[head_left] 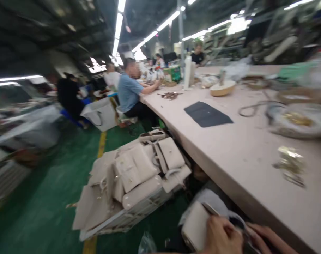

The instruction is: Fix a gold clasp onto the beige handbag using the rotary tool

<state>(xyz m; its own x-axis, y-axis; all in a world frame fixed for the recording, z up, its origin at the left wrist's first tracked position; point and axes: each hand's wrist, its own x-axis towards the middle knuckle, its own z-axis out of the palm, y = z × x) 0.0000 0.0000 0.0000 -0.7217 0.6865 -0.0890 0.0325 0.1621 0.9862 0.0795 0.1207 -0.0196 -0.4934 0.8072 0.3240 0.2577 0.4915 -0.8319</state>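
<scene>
A cream handbag (196, 224) is at the bottom of the view, below the near edge of the table. My left hand (222, 234) is closed on it, fingers curled over its side. Close by on the right, my right hand (265, 236) reaches to the grey-white handle part of the same bag, with its fingers together. Motion blur and the lower frame edge hide what exactly those fingers pinch. Behind the bag shows some pale translucent plastic (210, 199).
A crate (134, 218) piled with similar cream bags stands on the green floor. On the long table (203, 148) lie a dark sheet (208, 114), a packet of gold-coloured metal pieces (291, 164) and a plastic-lined tray (303, 130). A seated person (130, 88) works further along.
</scene>
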